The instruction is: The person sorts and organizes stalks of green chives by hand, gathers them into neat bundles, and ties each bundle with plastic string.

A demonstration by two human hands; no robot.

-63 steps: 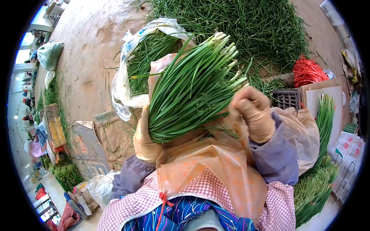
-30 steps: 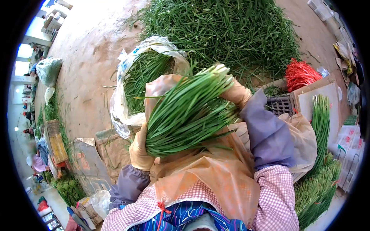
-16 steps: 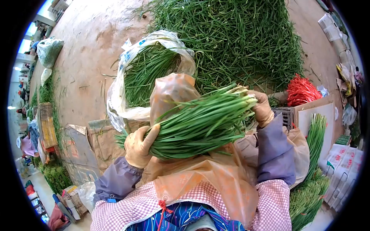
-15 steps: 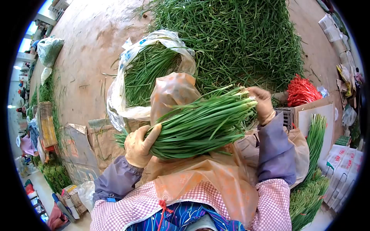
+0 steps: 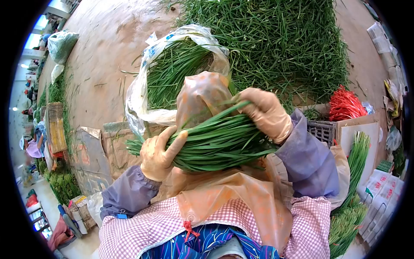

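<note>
A thick bunch of garlic chives (image 5: 220,144) lies across my lap over the orange plastic cover. My left hand (image 5: 157,153), in a pale rubber glove, is wrapped around the bunch near its leaf-tip end. At the bunch's upper right, my gloved right hand (image 5: 267,114) has its fingers pinched on a few chive blades that stick out above the rest. The root ends of the bunch are hidden behind the right hand and wrist. Just beyond my knee, a white plastic bag (image 5: 134,97) with its rim rolled open holds more loose chives.
A large heap of loose chives (image 5: 276,47) covers the floor ahead. Red ties (image 5: 347,103) sit at the right by a dark crate (image 5: 322,131). Tied chive bundles (image 5: 351,216) are stacked at my right side. Flattened cardboard (image 5: 88,159) lies at the left.
My right hand has moved left from the root ends to the top of the bunch and now pinches some blades. The left hand keeps its hold. The view has shifted slightly.
</note>
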